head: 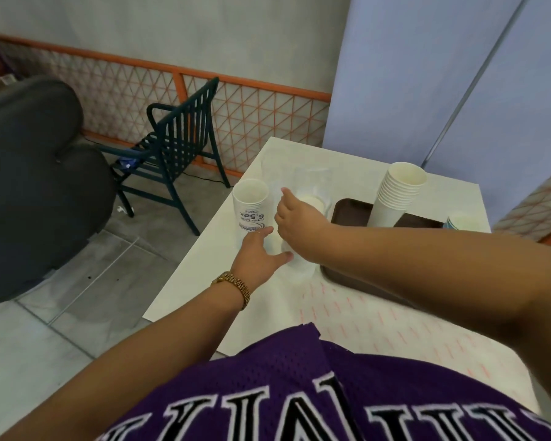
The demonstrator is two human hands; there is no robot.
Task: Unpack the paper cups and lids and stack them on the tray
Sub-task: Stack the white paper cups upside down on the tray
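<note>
Purple jersey filling foreground. Left hand reaching open toward sleeve. Right hand hovering over lids, grip unclear. Cups standing on tray.

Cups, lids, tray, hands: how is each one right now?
Stack of bare cups: upright, nested, on the tray.
Tray: flat on the table, partly hidden by the right arm.
Printed cup pack: upright, off the tray.
Lids in clear wrap: still wrapped, off the tray.
Left hand: open, reaching.
Right hand: over the lids, grip unclear.
</note>
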